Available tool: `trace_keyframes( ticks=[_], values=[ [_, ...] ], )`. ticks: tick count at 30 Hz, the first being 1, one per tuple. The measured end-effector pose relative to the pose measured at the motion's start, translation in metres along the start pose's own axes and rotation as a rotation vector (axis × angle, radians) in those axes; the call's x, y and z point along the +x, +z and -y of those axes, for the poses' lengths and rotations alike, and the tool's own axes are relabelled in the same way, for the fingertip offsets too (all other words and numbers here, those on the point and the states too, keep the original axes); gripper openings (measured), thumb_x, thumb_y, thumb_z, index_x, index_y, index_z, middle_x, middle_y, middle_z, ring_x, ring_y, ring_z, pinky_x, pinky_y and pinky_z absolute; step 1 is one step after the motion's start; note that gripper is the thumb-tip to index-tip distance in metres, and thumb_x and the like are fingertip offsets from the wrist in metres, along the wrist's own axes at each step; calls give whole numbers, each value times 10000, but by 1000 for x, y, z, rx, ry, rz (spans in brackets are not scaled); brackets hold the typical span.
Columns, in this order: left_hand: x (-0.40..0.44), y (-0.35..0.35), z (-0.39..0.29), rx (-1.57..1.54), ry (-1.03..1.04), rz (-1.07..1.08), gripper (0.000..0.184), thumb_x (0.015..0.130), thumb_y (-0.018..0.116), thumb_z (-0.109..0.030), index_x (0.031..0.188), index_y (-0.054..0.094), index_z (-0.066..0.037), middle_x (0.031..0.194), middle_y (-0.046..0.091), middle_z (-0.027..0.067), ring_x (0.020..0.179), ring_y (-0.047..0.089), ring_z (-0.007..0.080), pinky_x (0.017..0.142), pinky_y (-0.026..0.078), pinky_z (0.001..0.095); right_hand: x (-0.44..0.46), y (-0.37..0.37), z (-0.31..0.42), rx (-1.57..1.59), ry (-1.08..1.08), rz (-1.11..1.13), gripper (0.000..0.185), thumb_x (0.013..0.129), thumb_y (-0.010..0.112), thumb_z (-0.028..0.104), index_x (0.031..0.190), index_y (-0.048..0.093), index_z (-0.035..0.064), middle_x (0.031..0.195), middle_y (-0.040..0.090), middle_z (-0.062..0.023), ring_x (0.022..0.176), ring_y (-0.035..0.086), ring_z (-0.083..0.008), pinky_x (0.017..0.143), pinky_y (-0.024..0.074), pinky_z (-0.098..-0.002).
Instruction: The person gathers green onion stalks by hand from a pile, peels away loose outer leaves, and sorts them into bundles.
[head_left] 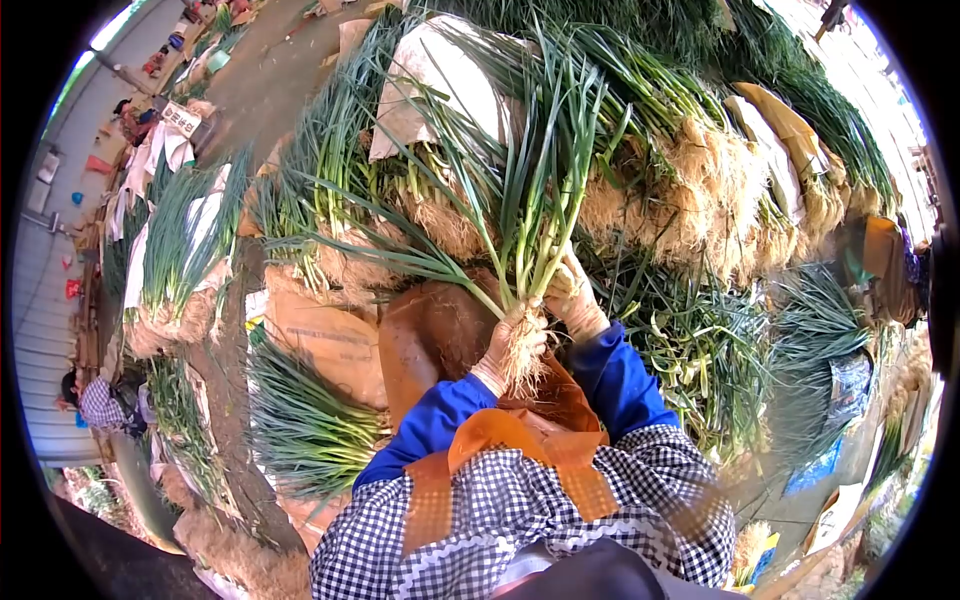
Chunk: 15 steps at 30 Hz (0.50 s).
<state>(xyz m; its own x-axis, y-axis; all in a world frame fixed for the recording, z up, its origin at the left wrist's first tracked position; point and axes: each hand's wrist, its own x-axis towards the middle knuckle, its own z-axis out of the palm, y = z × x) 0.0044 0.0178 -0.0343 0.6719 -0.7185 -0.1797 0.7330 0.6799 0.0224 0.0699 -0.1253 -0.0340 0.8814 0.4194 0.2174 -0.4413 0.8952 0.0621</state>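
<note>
A bunch of green onions [535, 220] stands upright before my chest, leaves fanned upward and pale stringy roots hanging down. My left hand [510, 345], in a light glove, is wrapped round the bunch just above the roots. On the right side of the stems, my right hand [573, 295] has its fingers closed against the lower stalks; some of its fingertips are hidden behind them. A brown apron [430, 335] covers my lap below the bunch. Close to my left sleeve lies a pile of green onions [310, 420] with its leaves pointing left.
Rooty bundles of green onions [700, 190] are heaped ahead and to the right. Loose leaf trimmings [700, 350] cover the floor at my right. A white sack [440, 80] lies over the bundles ahead. At far left, a person in a checked top [102, 405] bends low.
</note>
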Motion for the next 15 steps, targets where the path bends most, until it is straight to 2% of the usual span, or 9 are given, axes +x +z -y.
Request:
trace_keyframes(
  ticks=[2,4,6,8,10,11,13,14,15],
  values=[
    [4,-7,4,15,42,-41,210,945,479,-233,1061,546,-71,655,471,-11,492,436,68,411,367,191,-9,58,-22,-350,-156,-770,337,986,358,328,964,567,64,642,524,-19,557,530,-93,463,421,-211],
    [1,-2,8,148,175,-248,217,946,475,-222,1061,546,-51,665,479,-8,500,454,74,405,365,192,-51,56,-21,-847,-230,-397,277,978,397,263,951,577,55,804,571,-41,713,591,-140,537,466,-234],
    [7,-7,4,-30,155,-53,220,943,483,-199,1074,543,-34,675,487,-10,518,469,78,412,378,201,-82,43,-3,-1283,488,-548,304,928,481,300,956,575,12,834,592,-95,807,619,-230,571,495,-280],
    [11,-1,-3,-156,57,257,231,937,493,-168,1103,536,-12,734,522,8,608,530,99,496,456,220,-115,9,-8,-2506,1204,374,373,905,495,356,1037,586,19,916,629,-134,899,622,-236,651,521,-335],
    [10,-2,-3,-194,81,126,228,926,514,-144,1105,541,-5,793,559,27,653,556,112,546,481,219,-155,14,17,-2493,1371,-295,386,905,470,374,1085,593,55,971,644,-132,938,621,-258,726,518,-371],
    [12,-3,2,-246,133,-151,221,905,550,-117,1094,560,-3,858,588,32,668,558,102,563,484,214,-160,24,27,-2466,1407,-523,392,906,462,380,1101,595,67,989,649,-131,951,620,-266,751,517,-383],
    [17,-2,9,-11,251,-262,221,879,583,-92,1077,579,8,921,625,48,718,591,98,622,506,201,-112,77,28,-2606,909,-702,331,901,488,391,1070,623,140,936,662,-117,880,650,-255,752,518,-353],
    [16,-5,10,117,250,-218,224,877,586,-95,1073,583,12,921,631,53,735,602,101,642,512,196,-107,71,24,-2510,24,-615,303,833,619,362,1046,633,148,826,671,-82,722,660,-233,632,526,-329],
    [20,-12,10,224,299,-334,281,879,567,-54,1148,548,21,997,623,99,860,607,145,740,516,231,-78,94,13,-2392,-85,-658,421,761,707,345,1120,597,155,736,657,-68,604,634,-231,549,510,-318]
  ],
)
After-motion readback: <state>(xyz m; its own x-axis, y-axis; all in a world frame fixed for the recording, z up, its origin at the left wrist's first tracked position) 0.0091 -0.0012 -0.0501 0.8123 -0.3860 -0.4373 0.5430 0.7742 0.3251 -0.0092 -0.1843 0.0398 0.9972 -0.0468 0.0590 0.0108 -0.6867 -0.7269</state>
